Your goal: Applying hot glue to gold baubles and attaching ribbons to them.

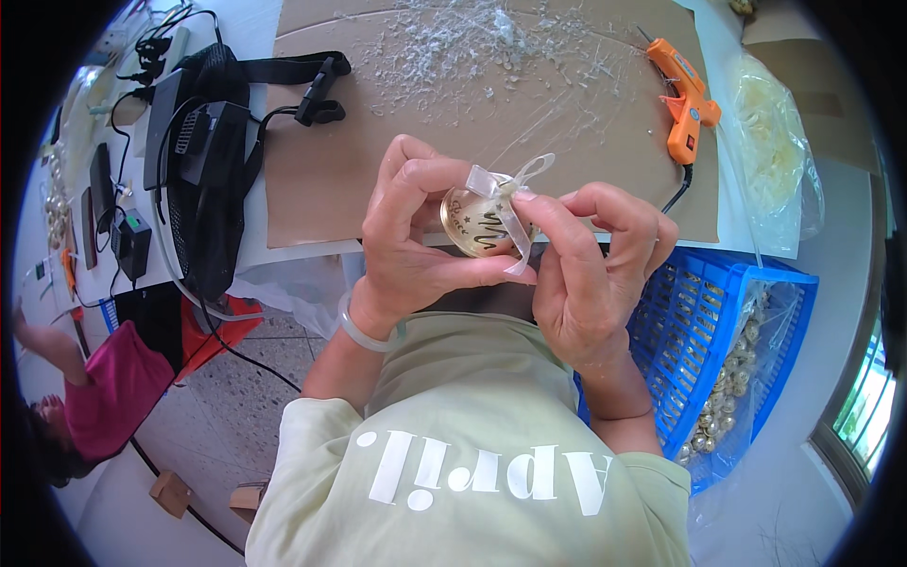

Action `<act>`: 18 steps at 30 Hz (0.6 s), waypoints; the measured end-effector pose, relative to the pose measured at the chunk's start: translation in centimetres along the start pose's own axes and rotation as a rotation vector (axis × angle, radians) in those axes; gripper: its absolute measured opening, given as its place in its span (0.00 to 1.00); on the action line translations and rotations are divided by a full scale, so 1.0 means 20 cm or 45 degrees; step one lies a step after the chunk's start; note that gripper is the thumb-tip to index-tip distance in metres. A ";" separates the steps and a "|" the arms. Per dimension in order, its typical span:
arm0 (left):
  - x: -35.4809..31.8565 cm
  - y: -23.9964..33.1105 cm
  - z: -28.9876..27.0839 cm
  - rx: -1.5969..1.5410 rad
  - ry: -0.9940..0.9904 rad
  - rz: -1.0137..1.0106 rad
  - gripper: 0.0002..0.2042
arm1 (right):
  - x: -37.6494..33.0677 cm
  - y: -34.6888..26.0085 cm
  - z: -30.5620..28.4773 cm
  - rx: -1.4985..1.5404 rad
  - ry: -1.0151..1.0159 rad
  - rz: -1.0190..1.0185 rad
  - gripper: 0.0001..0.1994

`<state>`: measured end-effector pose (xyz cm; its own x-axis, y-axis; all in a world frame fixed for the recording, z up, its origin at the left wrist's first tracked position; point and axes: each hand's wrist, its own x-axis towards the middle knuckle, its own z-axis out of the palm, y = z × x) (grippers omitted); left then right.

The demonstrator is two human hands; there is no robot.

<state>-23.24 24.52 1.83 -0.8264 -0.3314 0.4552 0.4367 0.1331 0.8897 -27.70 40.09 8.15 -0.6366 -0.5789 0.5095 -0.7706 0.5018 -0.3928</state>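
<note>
A round, gold-rimmed ornament (470, 232) with dark lettering and small stars is held up in front of my chest. My left hand (406, 227) grips it at its left side, fingers over the top and thumb along the lower edge. A white ribbon bow (513, 194) sits at the top of the ornament, one loop standing up and a tail hanging across its face. My right hand (600, 255) pinches at the bow's knot with thumb and forefinger closed, the other fingers curled. Part of the ornament's right side is hidden by the ribbon and fingers.
Brown cardboard (321, 189) covers the table, with white glue-like shreds (482, 38) scattered at the back. An orange glue gun (685, 99) lies at right beside a clear plastic bag (775, 142). A blue crate (675, 321) holds gold bells (723, 406). A black strapped pack (203, 142) lies left; another person (123, 387) is beyond.
</note>
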 end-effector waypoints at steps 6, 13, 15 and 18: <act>0.00 0.00 0.00 0.011 -0.032 0.039 0.32 | 0.00 0.01 0.02 0.070 0.045 -0.028 0.18; -0.01 0.02 -0.01 -0.003 -0.032 0.018 0.32 | -0.01 0.00 0.02 0.077 0.048 -0.017 0.17; -0.01 0.02 -0.01 0.012 -0.045 0.018 0.31 | -0.01 -0.01 0.01 0.087 0.056 -0.015 0.17; -0.03 0.01 -0.01 0.032 -0.043 0.016 0.31 | 0.00 -0.03 -0.02 0.083 -0.063 0.048 0.16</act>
<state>-22.59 24.46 1.85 -0.8327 -0.2978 0.4667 0.4383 0.1604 0.8844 -27.26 40.05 8.76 -0.6647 -0.5920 0.4558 -0.7453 0.4821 -0.4605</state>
